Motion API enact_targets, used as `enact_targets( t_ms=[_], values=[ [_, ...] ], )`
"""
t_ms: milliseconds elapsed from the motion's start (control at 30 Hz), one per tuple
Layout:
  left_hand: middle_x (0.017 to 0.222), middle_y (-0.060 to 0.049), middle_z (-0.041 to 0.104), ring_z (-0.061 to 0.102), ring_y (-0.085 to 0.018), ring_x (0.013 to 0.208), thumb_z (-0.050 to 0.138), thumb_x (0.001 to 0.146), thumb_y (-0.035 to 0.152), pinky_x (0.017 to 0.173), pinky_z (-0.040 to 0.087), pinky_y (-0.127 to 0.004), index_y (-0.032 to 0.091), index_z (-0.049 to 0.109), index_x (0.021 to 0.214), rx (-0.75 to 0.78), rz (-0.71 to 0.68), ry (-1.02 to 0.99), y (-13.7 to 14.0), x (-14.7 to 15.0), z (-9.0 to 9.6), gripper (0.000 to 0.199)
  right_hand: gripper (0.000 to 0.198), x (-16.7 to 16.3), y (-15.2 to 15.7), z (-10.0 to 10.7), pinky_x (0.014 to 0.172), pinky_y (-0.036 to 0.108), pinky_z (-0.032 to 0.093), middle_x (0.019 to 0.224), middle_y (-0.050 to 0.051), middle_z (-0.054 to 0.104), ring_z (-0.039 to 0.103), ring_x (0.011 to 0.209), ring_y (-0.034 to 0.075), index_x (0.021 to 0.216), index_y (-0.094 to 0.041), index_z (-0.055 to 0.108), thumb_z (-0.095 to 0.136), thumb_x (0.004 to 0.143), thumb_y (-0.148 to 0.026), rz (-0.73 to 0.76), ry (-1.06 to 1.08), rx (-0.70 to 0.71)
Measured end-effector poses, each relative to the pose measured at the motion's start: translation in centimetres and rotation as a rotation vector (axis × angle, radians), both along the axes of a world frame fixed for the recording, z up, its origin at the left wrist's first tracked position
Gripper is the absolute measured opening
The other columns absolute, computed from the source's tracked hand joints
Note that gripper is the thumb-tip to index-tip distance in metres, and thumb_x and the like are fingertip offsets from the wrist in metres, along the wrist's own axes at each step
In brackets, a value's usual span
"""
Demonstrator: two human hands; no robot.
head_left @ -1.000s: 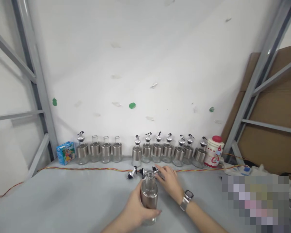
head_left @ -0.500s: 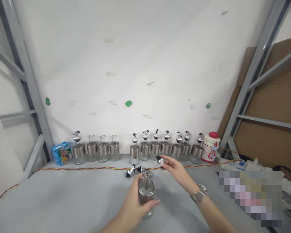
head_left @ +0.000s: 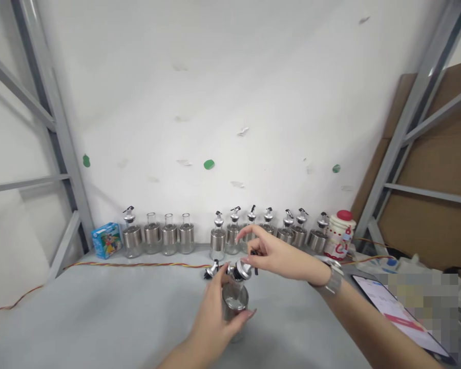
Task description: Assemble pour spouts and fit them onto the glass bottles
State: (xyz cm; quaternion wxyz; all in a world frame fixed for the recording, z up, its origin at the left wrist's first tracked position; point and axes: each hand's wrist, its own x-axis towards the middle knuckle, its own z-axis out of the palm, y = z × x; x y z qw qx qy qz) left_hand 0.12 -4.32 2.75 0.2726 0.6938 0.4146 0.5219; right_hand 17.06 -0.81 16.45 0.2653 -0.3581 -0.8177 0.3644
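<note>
A glass oil bottle (head_left: 236,297) with a steel sleeve stands near the front middle of the table, and my left hand (head_left: 215,312) is wrapped round its left side. Over its mouth sits a silver and black pourer stopper (head_left: 243,269), tilted to the right. My right hand (head_left: 267,251) pinches the stopper from above, thumb and fingers round its top. Whether the plug is inside the neck I cannot tell. Another pourer stopper (head_left: 212,269) lies on the table just behind my left hand, partly covered by the fingers.
Along the wall stand several bottles with pourers (head_left: 218,238) and three without (head_left: 169,236). A blue box (head_left: 106,240) is at the left end, a white and red jar (head_left: 340,233) at the right. A twisted cable (head_left: 138,264) crosses behind. At right lies a phone (head_left: 399,312).
My right hand has brought the stopper left and down onto the bottle's mouth, turning it plug-down. The left hand keeps its hold on the bottle. The view has shifted slightly.
</note>
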Motion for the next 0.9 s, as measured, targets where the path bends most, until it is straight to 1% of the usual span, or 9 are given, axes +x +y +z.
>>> enact_targets(
  t_ms=[100, 167, 267, 367, 467, 533, 667, 833, 900],
  values=[
    [0.116, -0.011, 0.051, 0.045, -0.029, 0.107, 0.069, 0.061, 0.033, 0.092, 0.033, -0.045, 0.023, 0.034, 0.125, -0.011, 0.005, 0.04, 0.1, -0.3, 0.2, 0.074, 0.033, -1.0, 0.9, 0.9, 0.044, 0.018, 0.033, 0.058, -0.008, 0.047, 0.039, 0.047, 0.007, 0.105, -0.021, 0.043, 0.054, 0.074, -0.021, 0.059, -0.068, -0.06],
    [0.114, -0.011, 0.052, 0.045, -0.029, 0.106, 0.071, 0.059, 0.036, 0.091, 0.034, -0.045, 0.021, 0.035, 0.124, -0.018, 0.023, 0.091, 0.1, -0.4, 0.4, 0.075, 0.03, -1.9, 1.1, 0.9, 0.042, 0.017, 0.032, 0.058, -0.008, 0.046, 0.039, 0.046, 0.007, 0.102, -0.021, 0.045, 0.055, 0.074, -0.023, 0.044, -0.066, -0.051],
    [0.11, -0.009, 0.055, 0.046, -0.028, 0.103, 0.072, 0.056, 0.039, 0.09, 0.035, -0.044, 0.02, 0.033, 0.123, -0.011, 0.043, 0.146, 0.2, -0.4, 0.7, 0.08, 0.017, -3.2, 0.7, -0.1, 0.044, 0.018, 0.031, 0.057, -0.006, 0.045, 0.041, 0.05, 0.008, 0.088, -0.019, 0.053, 0.055, 0.075, -0.029, -0.061, 0.004, 0.054],
    [0.108, -0.008, 0.055, 0.046, -0.027, 0.102, 0.072, 0.057, 0.039, 0.09, 0.035, -0.042, 0.02, 0.032, 0.123, -0.008, 0.023, 0.15, 0.1, -0.2, 0.8, 0.08, 0.017, -3.9, -0.2, -1.8, 0.048, 0.02, 0.032, 0.057, -0.004, 0.044, 0.041, 0.053, 0.009, 0.078, -0.018, 0.056, 0.051, 0.079, -0.034, -0.172, 0.132, 0.151],
    [0.109, -0.01, 0.052, 0.046, -0.027, 0.101, 0.072, 0.057, 0.04, 0.088, 0.036, -0.042, 0.019, 0.03, 0.124, -0.019, 0.003, 0.133, -0.2, 0.2, 0.6, 0.081, 0.019, -4.1, -0.9, -3.7, 0.051, 0.021, 0.034, 0.059, -0.004, 0.046, 0.041, 0.055, 0.01, 0.079, -0.019, 0.057, 0.048, 0.081, -0.035, -0.237, 0.267, 0.199],
    [0.11, -0.011, 0.051, 0.047, -0.027, 0.1, 0.072, 0.056, 0.041, 0.087, 0.037, -0.042, 0.019, 0.029, 0.125, -0.014, 0.001, 0.14, -0.5, 0.4, 0.5, 0.084, 0.017, -4.1, -1.3, -4.8, 0.054, 0.021, 0.036, 0.065, -0.002, 0.05, 0.044, 0.059, 0.01, 0.079, -0.019, 0.057, 0.049, 0.082, -0.034, -0.249, 0.345, 0.212],
    [0.112, -0.01, 0.051, 0.046, -0.027, 0.1, 0.071, 0.058, 0.04, 0.086, 0.038, -0.042, 0.021, 0.026, 0.128, 0.041, 0.006, 0.159, -0.6, 0.6, 0.4, 0.085, 0.012, -4.2, -1.8, -6.3, 0.062, 0.021, 0.04, 0.074, -0.001, 0.055, 0.051, 0.068, 0.012, 0.084, -0.02, 0.055, 0.05, 0.082, -0.031, -0.268, 0.472, 0.22],
    [0.107, -0.01, 0.054, 0.049, -0.026, 0.094, 0.071, 0.058, 0.042, 0.081, 0.041, -0.041, 0.021, 0.023, 0.128, 0.099, 0.028, 0.235, -0.3, 0.3, 0.8, 0.088, 0.012, -4.1, -2.0, -6.7, 0.064, 0.023, 0.041, 0.078, 0.001, 0.055, 0.052, 0.071, 0.013, 0.086, -0.021, 0.055, 0.049, 0.082, -0.03, -0.253, 0.44, 0.233],
    [0.106, -0.01, 0.055, 0.05, -0.026, 0.093, 0.067, 0.063, 0.041, 0.08, 0.041, -0.042, 0.02, 0.019, 0.129, 0.15, 0.018, 0.29, -0.2, -0.1, 1.1, 0.085, 0.013, -3.5, -2.1, -6.9, 0.066, 0.024, 0.041, 0.078, 0.001, 0.053, 0.051, 0.071, 0.013, 0.09, -0.022, 0.055, 0.048, 0.083, -0.029, -0.25, 0.388, 0.27]
  ],
)
